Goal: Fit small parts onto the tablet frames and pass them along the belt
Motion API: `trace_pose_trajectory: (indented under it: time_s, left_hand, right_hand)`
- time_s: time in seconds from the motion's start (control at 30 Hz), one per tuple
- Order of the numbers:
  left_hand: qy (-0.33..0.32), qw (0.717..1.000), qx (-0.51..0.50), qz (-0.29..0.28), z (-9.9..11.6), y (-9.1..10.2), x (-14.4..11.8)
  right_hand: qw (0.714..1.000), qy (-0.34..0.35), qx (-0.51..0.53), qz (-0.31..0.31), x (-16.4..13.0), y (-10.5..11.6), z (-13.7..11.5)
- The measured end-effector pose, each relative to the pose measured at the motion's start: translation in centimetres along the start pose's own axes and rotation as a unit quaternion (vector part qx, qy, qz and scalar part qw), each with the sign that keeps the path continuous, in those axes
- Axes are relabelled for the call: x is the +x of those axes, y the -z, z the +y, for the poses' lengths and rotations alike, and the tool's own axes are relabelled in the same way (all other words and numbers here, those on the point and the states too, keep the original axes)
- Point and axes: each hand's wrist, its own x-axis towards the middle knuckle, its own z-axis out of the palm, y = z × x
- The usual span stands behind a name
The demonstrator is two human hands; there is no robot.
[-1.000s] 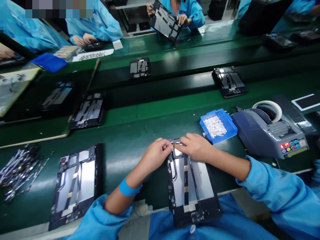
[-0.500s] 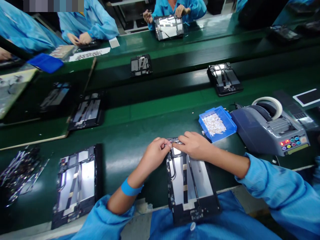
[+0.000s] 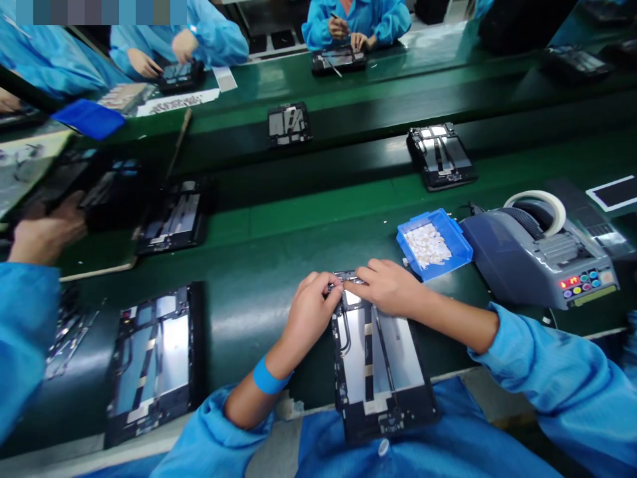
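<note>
An opened tablet (image 3: pixel 405 365) with its silver inside and dark flex strips facing up lies in front of me, its near end overhanging the table edge. My left hand (image 3: pixel 309 309) is closed in a pinch at the tablet's upper left corner. From the right, my right hand (image 3: pixel 393 290) reaches over the tablet's top end, its fingers bent and their tips meeting those of the left. Whatever sits between the fingertips is too small and covered to make out. Left of my arm rests a second opened tablet (image 3: pixel 176 338).
A blue bin (image 3: pixel 445 269) of small whitish pieces and a grey tape dispenser (image 3: pixel 517 259) stand at right. More tablets, including one (image 3: pixel 442 156), lie beyond. A co-worker's hand (image 3: pixel 47 229) reaches in at left above thin strips (image 3: pixel 74 338). Other people work across the table.
A co-worker's arm has come in from the left. Across the table, a person has lowered a tablet to the surface. My hands stay at the tablet's top corner, barely shifted.
</note>
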Motion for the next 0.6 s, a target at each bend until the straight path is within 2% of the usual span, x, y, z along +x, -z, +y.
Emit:
trace_pose_trajectory:
  time_s: [0.1,0.33,0.47,0.6]
  left_hand:
    - [0.011,1.000,-0.015,0.001,-0.2,0.0,0.0]
    - [0.110,0.982,-0.152,-0.038,-0.8,0.2,0.7]
    - [0.111,0.981,-0.149,-0.056,-0.8,0.4,1.5]
    - [0.112,0.971,-0.174,-0.122,-1.1,0.7,2.9]
  right_hand:
    - [1.000,-0.001,0.001,0.008,-0.1,-0.1,0.0]
    - [1.000,0.003,0.006,0.017,-0.2,-0.3,0.0]
    - [1.000,0.005,0.007,0.012,-0.2,-0.3,0.1]
    - [1.000,0.009,0.004,0.006,-0.2,-0.3,0.1]
